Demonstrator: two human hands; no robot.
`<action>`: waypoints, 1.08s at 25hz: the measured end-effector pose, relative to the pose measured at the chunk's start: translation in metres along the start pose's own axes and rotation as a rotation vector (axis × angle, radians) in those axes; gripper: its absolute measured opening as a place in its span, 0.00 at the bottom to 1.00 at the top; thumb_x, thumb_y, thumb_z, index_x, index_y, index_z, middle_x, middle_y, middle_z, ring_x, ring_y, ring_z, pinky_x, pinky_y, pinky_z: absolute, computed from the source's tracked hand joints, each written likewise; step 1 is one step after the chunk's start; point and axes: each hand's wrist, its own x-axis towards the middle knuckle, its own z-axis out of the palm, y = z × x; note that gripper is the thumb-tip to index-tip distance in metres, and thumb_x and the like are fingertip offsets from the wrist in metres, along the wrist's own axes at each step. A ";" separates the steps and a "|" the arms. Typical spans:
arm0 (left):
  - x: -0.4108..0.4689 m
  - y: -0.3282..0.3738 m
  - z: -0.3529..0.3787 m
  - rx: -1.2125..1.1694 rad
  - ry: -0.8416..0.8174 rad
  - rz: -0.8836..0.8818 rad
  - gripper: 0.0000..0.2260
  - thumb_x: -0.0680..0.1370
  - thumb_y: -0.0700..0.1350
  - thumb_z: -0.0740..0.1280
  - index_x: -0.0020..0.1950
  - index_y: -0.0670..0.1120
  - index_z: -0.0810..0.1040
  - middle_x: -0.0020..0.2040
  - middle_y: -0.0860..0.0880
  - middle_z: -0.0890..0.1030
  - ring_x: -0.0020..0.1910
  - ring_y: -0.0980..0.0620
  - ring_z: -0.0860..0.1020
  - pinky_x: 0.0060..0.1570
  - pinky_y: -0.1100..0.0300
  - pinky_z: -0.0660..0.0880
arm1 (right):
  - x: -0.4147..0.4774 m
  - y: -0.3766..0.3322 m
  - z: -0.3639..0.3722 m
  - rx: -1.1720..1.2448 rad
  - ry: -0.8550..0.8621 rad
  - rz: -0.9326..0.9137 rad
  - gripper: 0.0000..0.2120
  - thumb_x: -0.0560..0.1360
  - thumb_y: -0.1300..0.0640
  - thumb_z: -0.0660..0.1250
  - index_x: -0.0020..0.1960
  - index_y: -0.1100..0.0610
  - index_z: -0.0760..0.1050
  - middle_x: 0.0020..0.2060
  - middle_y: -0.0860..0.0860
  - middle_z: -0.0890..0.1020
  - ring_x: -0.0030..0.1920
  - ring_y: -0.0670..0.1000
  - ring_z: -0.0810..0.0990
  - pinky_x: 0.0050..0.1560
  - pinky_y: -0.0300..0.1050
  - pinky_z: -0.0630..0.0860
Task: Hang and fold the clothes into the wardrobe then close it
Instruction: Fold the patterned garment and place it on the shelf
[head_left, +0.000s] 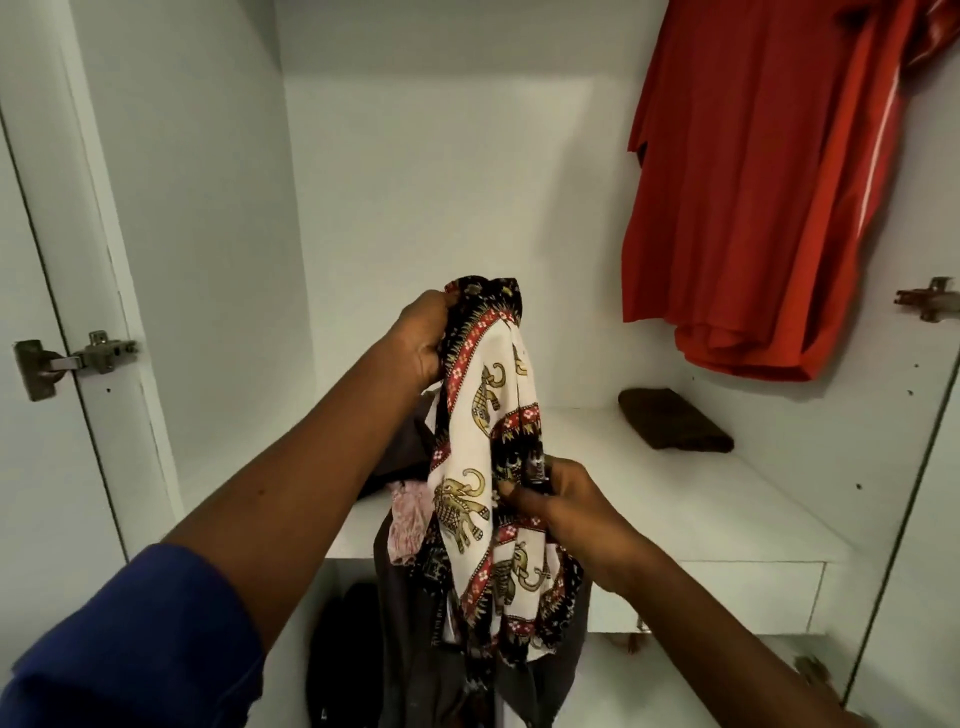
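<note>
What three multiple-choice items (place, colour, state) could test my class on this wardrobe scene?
1. Where does the folded brown cloth lie? A on the shelf; B on a hanger; C in a hand.
2. What colour is the hanging shirt? A blue; B red; C green.
3. What do the left hand and right hand do to the elephant-print cloth? A grip it; B point at it; C avoid it.
Answers: 1 A, it rests there; 2 B, plainly red; 3 A, fingers curl round it.
</note>
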 end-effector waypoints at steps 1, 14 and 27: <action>-0.001 -0.004 0.003 0.026 -0.023 -0.003 0.08 0.84 0.42 0.63 0.56 0.39 0.79 0.36 0.43 0.84 0.31 0.48 0.83 0.32 0.57 0.81 | 0.005 0.000 -0.004 0.100 -0.015 0.061 0.13 0.81 0.60 0.67 0.65 0.60 0.79 0.57 0.58 0.85 0.58 0.59 0.84 0.61 0.55 0.80; -0.016 -0.057 -0.027 -0.306 -0.153 0.043 0.15 0.84 0.39 0.56 0.54 0.37 0.82 0.49 0.38 0.86 0.47 0.42 0.86 0.45 0.47 0.84 | 0.047 -0.045 -0.007 0.803 -0.070 0.263 0.39 0.76 0.28 0.59 0.70 0.60 0.74 0.58 0.61 0.83 0.56 0.60 0.83 0.65 0.59 0.76; -0.036 -0.079 -0.090 1.126 -0.058 0.052 0.05 0.80 0.43 0.68 0.46 0.45 0.83 0.40 0.46 0.87 0.38 0.48 0.87 0.40 0.54 0.82 | 0.078 -0.086 -0.028 0.014 0.417 0.013 0.10 0.81 0.58 0.63 0.55 0.55 0.82 0.46 0.56 0.86 0.47 0.58 0.85 0.49 0.53 0.83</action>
